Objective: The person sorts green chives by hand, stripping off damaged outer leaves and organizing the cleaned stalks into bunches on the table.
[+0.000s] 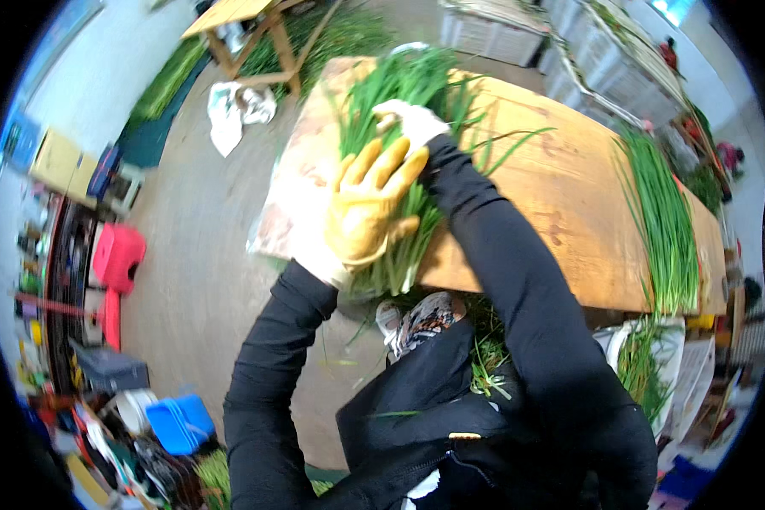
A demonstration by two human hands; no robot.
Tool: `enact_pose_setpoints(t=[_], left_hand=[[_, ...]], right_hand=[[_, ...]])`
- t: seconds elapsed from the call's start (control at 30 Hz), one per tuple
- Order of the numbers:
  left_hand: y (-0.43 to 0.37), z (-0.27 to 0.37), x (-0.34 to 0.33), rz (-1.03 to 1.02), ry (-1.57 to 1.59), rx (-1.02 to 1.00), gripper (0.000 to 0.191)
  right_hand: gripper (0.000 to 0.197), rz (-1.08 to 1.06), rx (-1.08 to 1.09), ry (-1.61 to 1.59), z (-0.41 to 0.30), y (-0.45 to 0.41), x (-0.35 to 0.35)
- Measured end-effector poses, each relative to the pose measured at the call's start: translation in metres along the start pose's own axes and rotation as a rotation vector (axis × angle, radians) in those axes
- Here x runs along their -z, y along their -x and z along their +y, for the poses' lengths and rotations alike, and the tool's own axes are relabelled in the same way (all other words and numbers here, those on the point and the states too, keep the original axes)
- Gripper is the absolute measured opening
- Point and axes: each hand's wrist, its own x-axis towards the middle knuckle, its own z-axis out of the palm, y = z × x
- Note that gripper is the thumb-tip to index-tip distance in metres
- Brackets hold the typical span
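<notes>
A loose bundle of long green stalks, which look like garlic chives [398, 80], lies on the wooden table [535, 210]. Its pale stem ends point towards me. My left hand [370, 210], in a yellow work glove, is over the stems with its fingers spread and nothing visible in its grasp. Beyond it, my right hand [414, 121], in a white-backed glove, reaches across the leaves. Its fingertips are blurred, so its grip is unclear. A few loose leaves [516, 143] stick out to the right of the bundle.
Another row of chives [666, 223] lies at the table's right end, above a white bin [669, 357] of trimmings. White crates [494, 35] stand beyond. On the left are a red stool [120, 255] and a blue basin [180, 424]. A white bag [239, 111] lies on the floor.
</notes>
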Motion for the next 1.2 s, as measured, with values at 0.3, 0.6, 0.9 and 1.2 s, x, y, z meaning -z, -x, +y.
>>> enact_pose_setpoints(t=[0.3,0.6,0.9,1.2], left_hand=[[-0.017,0.017,-0.052,-0.404,-0.235,0.046,0.082],[-0.016,0.016,-0.036,-0.413,-0.182,-0.017,0.080],[-0.071,0.144,-0.021,-0.243,-0.219,-0.267,0.056],[-0.117,0.312,-0.169,-0.380,0.427,-0.575,0.074]], right_hand=[[0.067,0.419,-0.533,-0.331,-0.014,0.024,0.077],[0.067,0.476,-0.544,0.579,0.025,0.309,0.231],[0.053,0.768,-1.059,0.857,0.057,0.517,0.315],[0.067,0.655,-0.925,0.879,0.074,0.528,0.228]])
